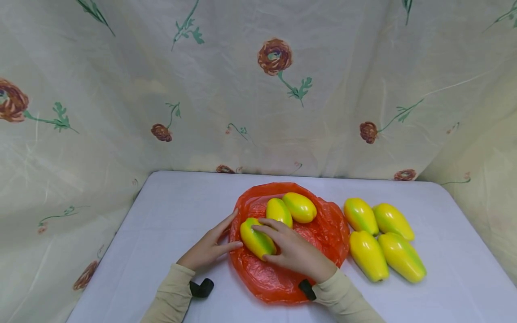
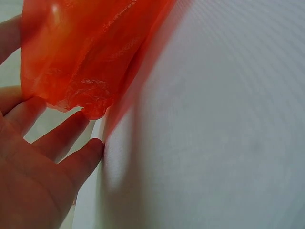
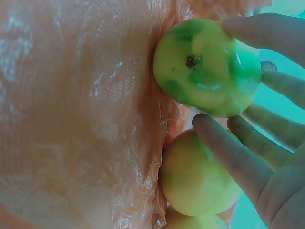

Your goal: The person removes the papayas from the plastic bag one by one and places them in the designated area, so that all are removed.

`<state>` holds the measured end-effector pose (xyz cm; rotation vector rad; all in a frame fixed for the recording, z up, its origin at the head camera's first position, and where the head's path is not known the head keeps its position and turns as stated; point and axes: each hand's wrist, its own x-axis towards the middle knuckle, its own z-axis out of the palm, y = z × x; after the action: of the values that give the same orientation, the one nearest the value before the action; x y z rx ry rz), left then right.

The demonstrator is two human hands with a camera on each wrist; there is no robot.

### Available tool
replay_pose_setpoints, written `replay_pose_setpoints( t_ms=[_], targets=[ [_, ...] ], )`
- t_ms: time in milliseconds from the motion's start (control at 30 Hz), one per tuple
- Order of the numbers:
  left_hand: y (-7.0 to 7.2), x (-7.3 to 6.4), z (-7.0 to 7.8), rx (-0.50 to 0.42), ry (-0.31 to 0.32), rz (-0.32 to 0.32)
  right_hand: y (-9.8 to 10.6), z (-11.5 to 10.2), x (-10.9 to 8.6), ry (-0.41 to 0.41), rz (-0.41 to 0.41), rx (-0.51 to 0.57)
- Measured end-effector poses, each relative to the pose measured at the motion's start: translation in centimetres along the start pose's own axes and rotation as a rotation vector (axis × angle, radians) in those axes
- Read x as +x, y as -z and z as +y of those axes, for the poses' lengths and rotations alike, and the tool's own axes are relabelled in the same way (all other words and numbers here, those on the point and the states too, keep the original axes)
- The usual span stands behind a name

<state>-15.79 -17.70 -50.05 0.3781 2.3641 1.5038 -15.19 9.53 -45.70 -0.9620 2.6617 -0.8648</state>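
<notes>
A red plastic bag lies spread on the table, its rim rolled open. On it are three glossy yellow-green papayas: one near the left rim, one in the middle, one at the back. My right hand holds the left papaya, fingers over its top and thumb at its near end; the right wrist view shows the thumb and fingers about this papaya, a second papaya beside it. My left hand, fingers extended, touches the bag's left edge; its fingertips meet the red plastic.
Several more papayas lie on the white table just right of the bag. A flowered cloth hangs behind the table and along its sides. Dark straps sit at both wrists.
</notes>
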Motion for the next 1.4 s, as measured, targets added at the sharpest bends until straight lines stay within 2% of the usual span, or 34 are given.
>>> replay_pose_setpoints(
  t_ms=[600,1400],
  targets=[
    [-0.02,-0.13,0.25,-0.006,0.003,0.004,0.01,-0.40,-0.13,-0.020,-0.091,0.026],
    [-0.01,-0.10,0.12,0.008,0.002,0.006,-0.17,-0.08,-0.19,0.049,-0.043,0.011]
  ],
)
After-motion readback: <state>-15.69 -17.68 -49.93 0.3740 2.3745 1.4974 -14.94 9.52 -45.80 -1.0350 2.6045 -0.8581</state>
